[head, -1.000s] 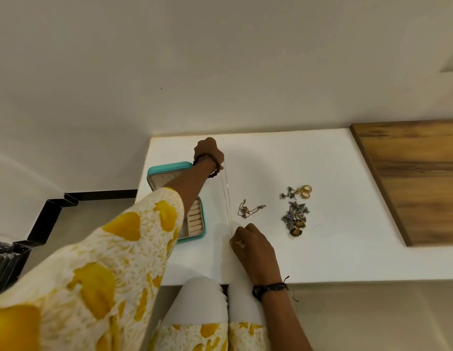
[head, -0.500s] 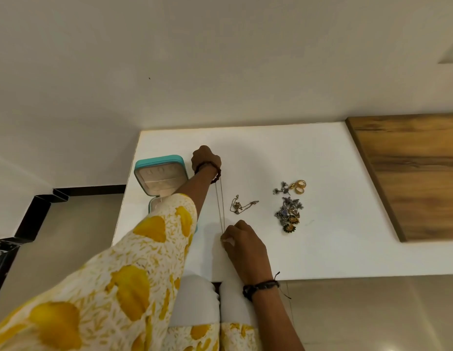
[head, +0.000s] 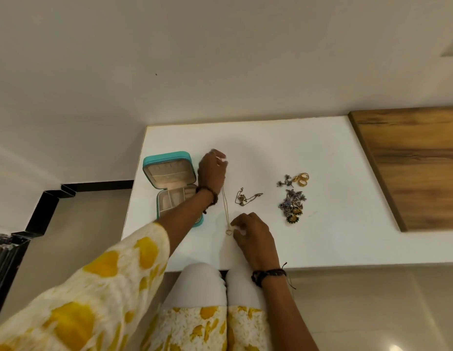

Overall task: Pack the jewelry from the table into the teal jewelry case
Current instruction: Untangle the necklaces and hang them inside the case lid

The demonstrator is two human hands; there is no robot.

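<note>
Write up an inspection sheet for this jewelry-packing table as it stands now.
Surface: white table, a wooden panel adjoining its right side.
Job's things: teal jewelry case open at the table's left edge, lid upright; thin chain necklace stretched between both hands, small pendant at the near end; small gold chain loose on the table; gold rings; heap of dark floral pieces.
Clutter: nothing seen.
Hands: left hand pinches the necklace's far end; right hand pinches the near end by the pendant.
Cables: nothing seen.
Surroundings: plain wall behind, black frame left of the table, tiled floor below.
</note>
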